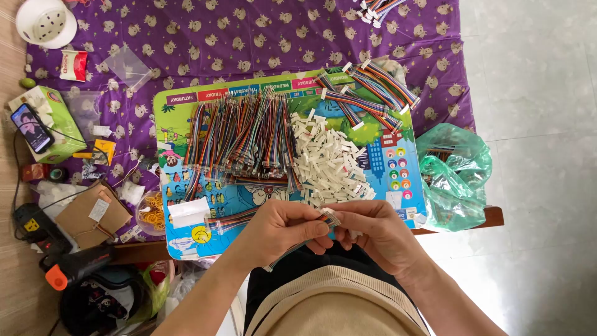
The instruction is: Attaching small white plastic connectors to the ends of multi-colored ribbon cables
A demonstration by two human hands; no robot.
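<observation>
My left hand [281, 229] and my right hand [376, 231] meet just below the colourful picture board [379, 163], at the near table edge. Together they pinch a multicoloured ribbon cable [328, 217] at its white connector end; the cable's tail hangs down under my left hand. On the board lie a wide row of similar ribbon cables [242, 134] and a heap of small white plastic connectors [328, 163]. A few finished cable bundles [367, 93] rest at the board's far right.
A purple patterned cloth [249, 37] covers the table. A green plastic bag [454, 174] sits at the right edge. On the left are a phone [31, 127] on a green box, a container of rubber bands [152, 214], a cardboard piece and a white bowl [45, 22].
</observation>
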